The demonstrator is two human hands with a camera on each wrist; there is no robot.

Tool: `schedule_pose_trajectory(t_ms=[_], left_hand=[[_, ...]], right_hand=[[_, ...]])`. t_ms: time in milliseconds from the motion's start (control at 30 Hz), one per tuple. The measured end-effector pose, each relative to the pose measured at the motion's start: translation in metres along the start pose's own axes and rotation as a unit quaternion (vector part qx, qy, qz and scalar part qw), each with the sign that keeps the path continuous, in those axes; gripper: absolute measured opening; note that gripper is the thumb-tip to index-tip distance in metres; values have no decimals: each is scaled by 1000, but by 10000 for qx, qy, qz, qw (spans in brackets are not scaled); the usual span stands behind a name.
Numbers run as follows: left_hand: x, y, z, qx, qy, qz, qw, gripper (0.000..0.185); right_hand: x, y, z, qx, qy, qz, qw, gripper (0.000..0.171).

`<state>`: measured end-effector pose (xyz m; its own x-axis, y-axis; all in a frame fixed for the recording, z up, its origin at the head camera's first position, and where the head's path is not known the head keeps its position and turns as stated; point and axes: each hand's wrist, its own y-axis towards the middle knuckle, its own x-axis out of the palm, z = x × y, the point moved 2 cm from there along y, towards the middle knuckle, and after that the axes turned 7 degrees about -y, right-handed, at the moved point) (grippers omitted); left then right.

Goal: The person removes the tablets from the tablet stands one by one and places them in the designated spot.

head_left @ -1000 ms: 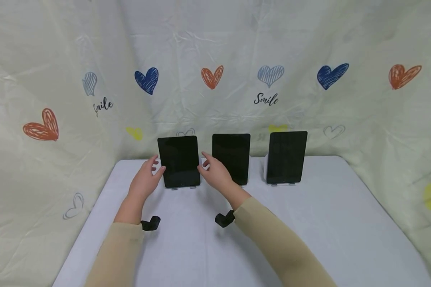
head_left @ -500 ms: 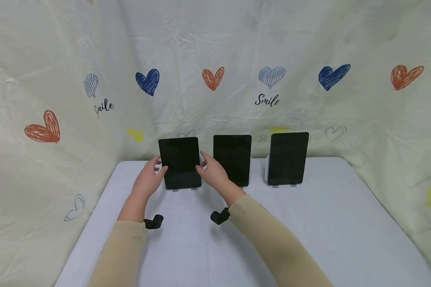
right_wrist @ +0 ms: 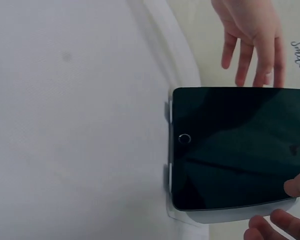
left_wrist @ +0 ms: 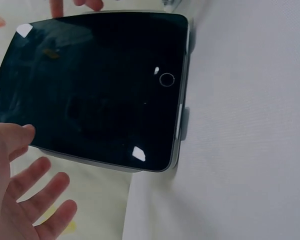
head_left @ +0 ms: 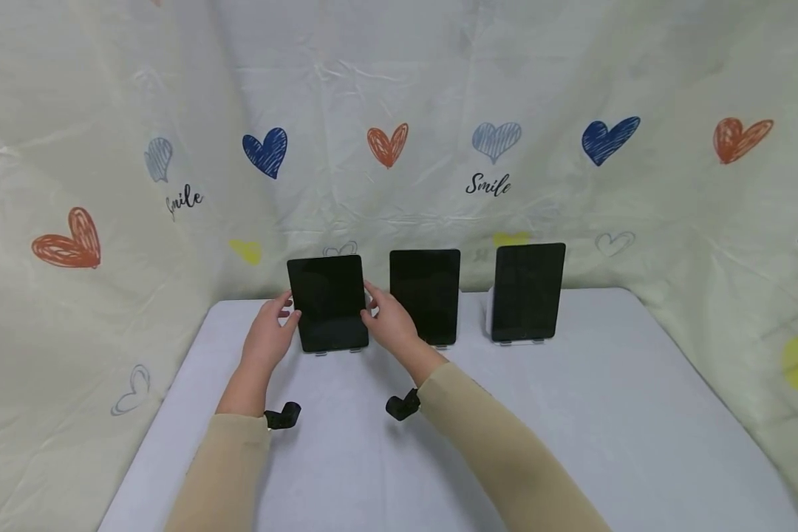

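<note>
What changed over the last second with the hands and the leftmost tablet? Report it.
Both hands closed in: the left hand and right hand now bracket the leftmost tablet, fingers at its side edges, not yet clearly gripping. That tablet, the middle tablet and right tablet stayed upright on the table.

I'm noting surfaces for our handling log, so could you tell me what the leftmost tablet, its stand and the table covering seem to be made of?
Leftmost tablet: a glossy, likely glass front, since it mirrors pale shapes, with a grey, possibly metal edge. Stand: small grey lips, plastic or metal; cannot tell. Table covering: matte white, finely textured, probably cloth. Left hand and right hand flank the tablet.
</note>
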<state>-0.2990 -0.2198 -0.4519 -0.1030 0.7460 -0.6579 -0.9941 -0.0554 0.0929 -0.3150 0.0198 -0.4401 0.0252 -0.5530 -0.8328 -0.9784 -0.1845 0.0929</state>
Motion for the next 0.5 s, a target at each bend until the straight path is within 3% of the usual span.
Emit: schedule_pose_trajectory(t_ms=[500], left_hand=[[3, -6, -4, 181, -458, 1013, 9936, 41]], right_hand=[[8, -6, 8, -236, 677, 947, 9929, 51]])
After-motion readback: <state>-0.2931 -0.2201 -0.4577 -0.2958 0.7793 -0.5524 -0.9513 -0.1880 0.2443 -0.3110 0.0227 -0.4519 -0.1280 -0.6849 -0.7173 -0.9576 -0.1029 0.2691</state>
